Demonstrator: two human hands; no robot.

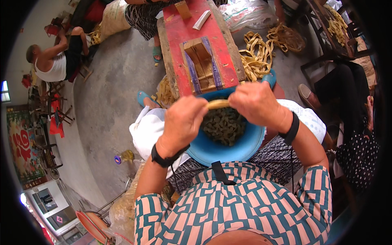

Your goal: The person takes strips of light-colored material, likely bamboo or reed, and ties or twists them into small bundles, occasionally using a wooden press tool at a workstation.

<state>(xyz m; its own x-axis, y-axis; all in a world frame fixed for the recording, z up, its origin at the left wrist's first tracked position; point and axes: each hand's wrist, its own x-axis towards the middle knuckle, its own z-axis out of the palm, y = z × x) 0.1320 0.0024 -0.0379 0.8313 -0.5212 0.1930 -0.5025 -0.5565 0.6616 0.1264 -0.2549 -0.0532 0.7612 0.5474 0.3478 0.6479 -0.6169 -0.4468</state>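
Strip of yellow material (218,104) is held between left hand (183,122) and right hand (257,104), the fingers of both closed on it, above the blue basin (220,154). Dark pieces (224,128) are contained in the basin; red table (176,41) is placed on the far side.

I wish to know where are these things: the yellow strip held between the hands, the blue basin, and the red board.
Yellow strip (218,104), head view: its visible middle.
Blue basin (224,154), head view: bare inner wall.
Red board (175,36), head view: bare top surface.
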